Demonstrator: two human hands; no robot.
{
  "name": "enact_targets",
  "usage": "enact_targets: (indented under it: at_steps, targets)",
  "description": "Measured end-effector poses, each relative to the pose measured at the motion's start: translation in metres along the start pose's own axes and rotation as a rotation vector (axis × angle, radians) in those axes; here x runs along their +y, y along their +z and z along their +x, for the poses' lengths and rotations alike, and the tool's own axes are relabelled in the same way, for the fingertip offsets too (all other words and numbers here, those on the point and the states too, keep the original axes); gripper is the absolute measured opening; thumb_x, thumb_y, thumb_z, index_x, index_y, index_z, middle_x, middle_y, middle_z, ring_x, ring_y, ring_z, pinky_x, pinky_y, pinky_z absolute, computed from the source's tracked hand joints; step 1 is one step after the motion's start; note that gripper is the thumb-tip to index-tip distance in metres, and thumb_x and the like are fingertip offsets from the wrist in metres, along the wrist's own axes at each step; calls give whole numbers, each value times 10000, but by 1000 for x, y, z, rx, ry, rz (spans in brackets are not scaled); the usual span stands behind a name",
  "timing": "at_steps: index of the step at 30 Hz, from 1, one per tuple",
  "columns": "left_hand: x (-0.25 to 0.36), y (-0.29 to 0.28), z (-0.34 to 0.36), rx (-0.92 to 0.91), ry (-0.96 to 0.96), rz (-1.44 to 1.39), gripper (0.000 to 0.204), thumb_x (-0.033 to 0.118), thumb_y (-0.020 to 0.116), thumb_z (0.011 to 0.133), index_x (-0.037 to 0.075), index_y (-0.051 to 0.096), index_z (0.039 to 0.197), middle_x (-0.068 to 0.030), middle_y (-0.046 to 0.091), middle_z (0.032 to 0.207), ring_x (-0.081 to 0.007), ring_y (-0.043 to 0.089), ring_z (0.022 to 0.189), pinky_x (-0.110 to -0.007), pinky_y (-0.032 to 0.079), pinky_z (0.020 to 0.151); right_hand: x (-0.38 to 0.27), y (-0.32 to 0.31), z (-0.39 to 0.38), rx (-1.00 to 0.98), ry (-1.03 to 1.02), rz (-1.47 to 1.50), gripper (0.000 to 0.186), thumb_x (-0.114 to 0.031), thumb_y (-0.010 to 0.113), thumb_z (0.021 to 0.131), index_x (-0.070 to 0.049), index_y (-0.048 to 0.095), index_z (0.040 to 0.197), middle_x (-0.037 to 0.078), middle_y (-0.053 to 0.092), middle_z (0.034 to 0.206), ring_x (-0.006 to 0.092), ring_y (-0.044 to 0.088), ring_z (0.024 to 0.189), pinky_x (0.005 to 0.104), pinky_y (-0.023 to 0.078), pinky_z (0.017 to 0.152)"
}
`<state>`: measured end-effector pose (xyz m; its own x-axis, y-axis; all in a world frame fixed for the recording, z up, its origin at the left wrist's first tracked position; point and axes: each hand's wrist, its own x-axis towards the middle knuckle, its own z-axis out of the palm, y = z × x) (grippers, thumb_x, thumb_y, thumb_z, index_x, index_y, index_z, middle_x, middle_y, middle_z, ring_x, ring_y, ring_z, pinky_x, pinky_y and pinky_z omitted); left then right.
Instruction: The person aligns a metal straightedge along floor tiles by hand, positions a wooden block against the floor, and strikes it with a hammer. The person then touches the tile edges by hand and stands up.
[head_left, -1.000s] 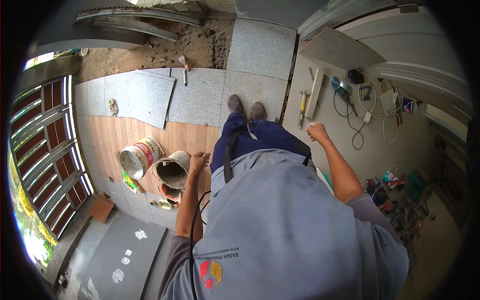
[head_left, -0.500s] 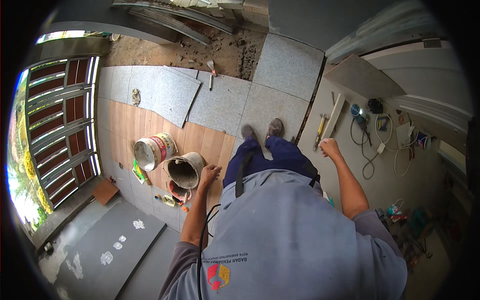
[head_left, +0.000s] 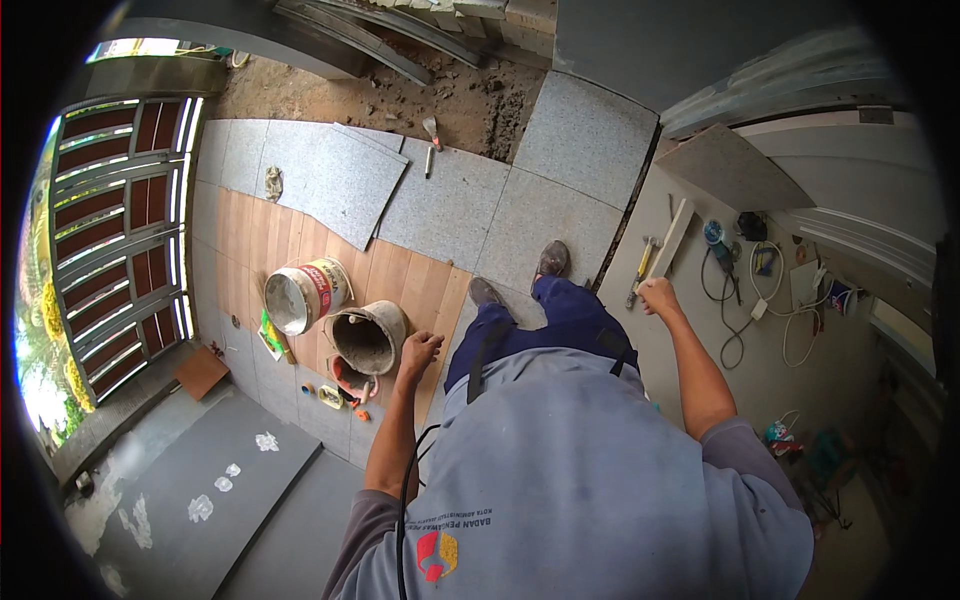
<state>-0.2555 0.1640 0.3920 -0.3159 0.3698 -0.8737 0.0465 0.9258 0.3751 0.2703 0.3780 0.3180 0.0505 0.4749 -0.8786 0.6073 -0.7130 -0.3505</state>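
My left hand (head_left: 421, 354) hangs beside my thigh with its fingers curled in and nothing visible in them. In the picture it lies just right of a grey mortar-stained bucket (head_left: 392, 322); I cannot tell whether they touch. On the other side, my right hand (head_left: 657, 297) is closed in a loose fist, also with nothing showing in it. Its nearest things are a hammer (head_left: 642, 262) with a yellow handle and a pale straight wooden batten (head_left: 672, 238), both on the floor beyond it.
A white paint bucket (head_left: 290, 302) stands left of the mortar bucket, near a red container (head_left: 350, 374). Loose grey tiles (head_left: 355, 185) lie over the wood-look floor. A blue power tool (head_left: 715, 235) with cords sits at right. Bare soil (head_left: 400, 110) borders the far tiles.
My left foot has shifted back and slightly left, and my right foot has moved a little. The surroundings have shifted slightly in view. Both hands keep their curled shape by my sides.
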Motion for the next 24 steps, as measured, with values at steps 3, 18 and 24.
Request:
enact_targets:
  at_steps: [3, 18, 24]
  targets:
    - [-5, 0, 0, -2, 10, -3, 234, 243, 707, 862, 10, 688, 853, -40, 660, 750, -119, 608, 646, -271, 496, 587, -3, 2, -8, 11, -24, -17, 146, -146, 637, 821, -5, 672, 825, 76, 613, 660, 171, 602, 505, 314, 536, 465]
    - [-70, -49, 25, -8, 68, -60, 256, 252, 686, 863, -2, 691, 891, -56, 681, 805, -138, 635, 703, -282, 516, 622, -17, 68, -65, 59, -11, -30, 146, -141, 623, 828, -3, 667, 827, 77, 610, 678, 168, 595, 517, 317, 528, 472]
    - [-123, -77, 26, -24, 31, -125, 257, 254, 680, 873, 2, 684, 921, -50, 679, 807, -142, 632, 697, -288, 520, 623, -26, 103, -87, 50, -10, -8, 138, -132, 609, 830, -9, 672, 828, 68, 613, 691, 162, 598, 528, 309, 527, 478]
